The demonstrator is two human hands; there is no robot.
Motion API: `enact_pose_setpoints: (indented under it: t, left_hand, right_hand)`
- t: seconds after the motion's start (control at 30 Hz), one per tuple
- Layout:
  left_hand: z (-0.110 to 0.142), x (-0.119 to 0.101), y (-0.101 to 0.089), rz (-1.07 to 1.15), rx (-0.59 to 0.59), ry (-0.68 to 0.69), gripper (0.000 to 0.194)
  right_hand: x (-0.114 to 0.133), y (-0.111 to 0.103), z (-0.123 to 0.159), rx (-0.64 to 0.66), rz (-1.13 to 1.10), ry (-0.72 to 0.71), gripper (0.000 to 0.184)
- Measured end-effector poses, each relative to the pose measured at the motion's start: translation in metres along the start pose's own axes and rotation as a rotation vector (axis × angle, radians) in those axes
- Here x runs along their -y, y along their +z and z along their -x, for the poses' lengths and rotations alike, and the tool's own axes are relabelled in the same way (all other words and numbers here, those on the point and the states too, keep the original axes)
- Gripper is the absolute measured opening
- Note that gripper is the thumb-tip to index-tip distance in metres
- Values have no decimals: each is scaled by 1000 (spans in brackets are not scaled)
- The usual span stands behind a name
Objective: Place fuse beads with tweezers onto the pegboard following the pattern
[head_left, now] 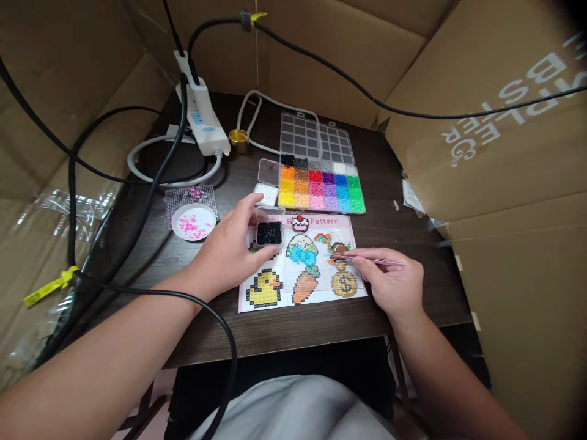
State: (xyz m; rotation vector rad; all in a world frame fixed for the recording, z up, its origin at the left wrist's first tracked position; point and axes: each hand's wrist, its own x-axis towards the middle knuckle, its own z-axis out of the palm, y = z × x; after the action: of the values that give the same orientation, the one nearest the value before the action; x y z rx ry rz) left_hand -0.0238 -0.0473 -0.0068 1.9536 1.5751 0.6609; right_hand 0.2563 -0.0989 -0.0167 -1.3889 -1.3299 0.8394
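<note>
My left hand [233,241] grips a small clear box of black beads [269,233] between thumb and fingers, its lid folded back. Pink tweezers [378,261] are pinched in my right hand [397,281], their tips over the brown figure at the right of the pattern sheet [284,297]. Whether the tips hold a bead is too small to tell. On the sheet, beads form a cupcake [300,224] and a blue-and-white figure [301,249]; a yellow duck [265,288], a carrot [305,285] and a money bag [343,283] also show.
Behind the sheet lies an open bead organizer [321,188] with many colours, beside a small box of white beads [266,195]. A white dish [194,222] of pink beads stands left on a pegboard [211,194]. A power strip [204,116], gold cup [238,140] and black cables surround the space.
</note>
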Motion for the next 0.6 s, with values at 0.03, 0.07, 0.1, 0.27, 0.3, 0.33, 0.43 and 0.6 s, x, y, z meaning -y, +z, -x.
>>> enact_pose_setpoints:
  t: [0.03, 0.07, 0.1, 0.27, 0.3, 0.33, 0.43, 0.6]
  left_hand:
    - [0, 0, 0, 0, 0, -1, 86]
    - [0, 0, 0, 0, -1, -2, 86]
    - [0, 0, 0, -1, -1, -3, 86]
    - [0, 0, 0, -1, 9, -4, 85]
    - [0, 0, 0, -1, 8, -2, 85]
    - [0, 0, 0, 0, 6, 0, 85]
    - [1, 1, 0, 1, -3, 14, 85]
    - [0, 2, 1, 6, -2, 19, 84]
  right_hand:
    - [0, 0, 0, -3, 0, -4, 5]
    - [0, 0, 0, -5, 1, -7, 5]
    - [-1, 0, 0, -8, 4, -10, 5]
    - [-1, 1, 0, -15, 7, -24, 4]
    - [-1, 1, 0, -14, 5, -26, 5]
    - [-1, 1, 0, -14, 3, -30, 5]
    - [-1, 1, 0, -13, -9, -35, 6]
    - [0, 0, 1, -15, -25, -33, 3]
